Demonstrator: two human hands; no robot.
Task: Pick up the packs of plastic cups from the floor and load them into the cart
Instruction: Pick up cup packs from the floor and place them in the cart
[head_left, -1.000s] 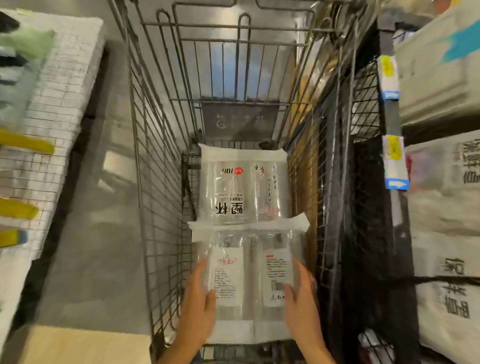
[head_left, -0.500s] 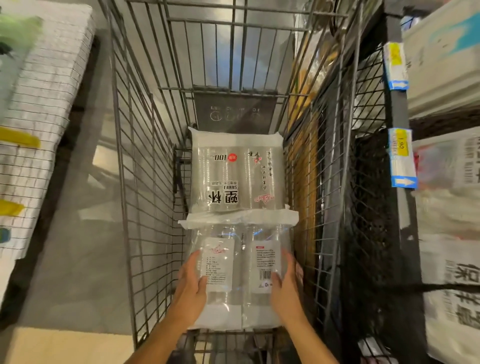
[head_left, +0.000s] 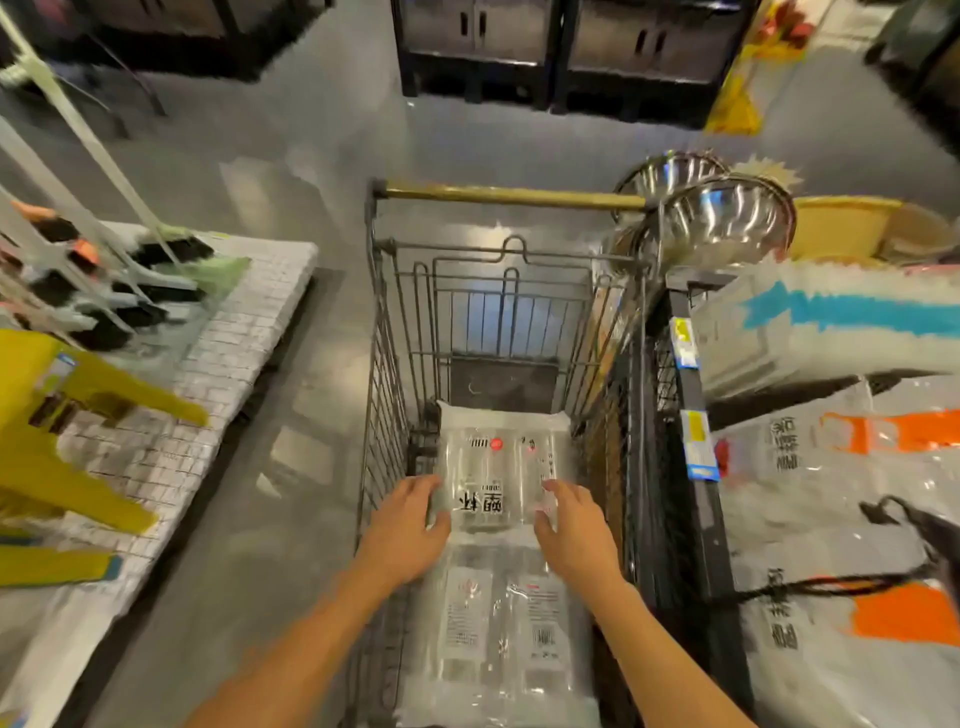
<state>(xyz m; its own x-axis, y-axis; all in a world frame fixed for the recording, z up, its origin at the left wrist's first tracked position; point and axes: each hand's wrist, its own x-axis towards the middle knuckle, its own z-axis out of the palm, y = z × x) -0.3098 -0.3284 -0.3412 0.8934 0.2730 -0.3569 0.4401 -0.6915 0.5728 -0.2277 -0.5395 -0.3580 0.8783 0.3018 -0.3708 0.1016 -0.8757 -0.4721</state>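
Two clear packs of plastic cups lie end to end on the bottom of the wire cart (head_left: 375, 364). The far pack (head_left: 498, 452) shows black lettering and a red dot. The near pack (head_left: 498, 634) shows white labels and a barcode. My left hand (head_left: 405, 530) and my right hand (head_left: 576, 535) hover over the cart with fingers spread and relaxed, one at each side of the far pack's near end. Neither hand holds anything. I cannot tell whether the fingertips touch the far pack.
The cart's brass-coloured handle bar (head_left: 509, 196) is at its far end. Tight against the cart's right side stands a black shelf (head_left: 691, 467) with price tags, bagged goods (head_left: 831, 519) and steel bowls (head_left: 722, 218). Left of the cart, past a strip of grey floor, a white platform (head_left: 249, 332) carries yellow stools (head_left: 52, 415) and brushes.
Both hands have let go of the near pack, which now lies in the cart, and have moved forward and up. The view has risen and pulled back.
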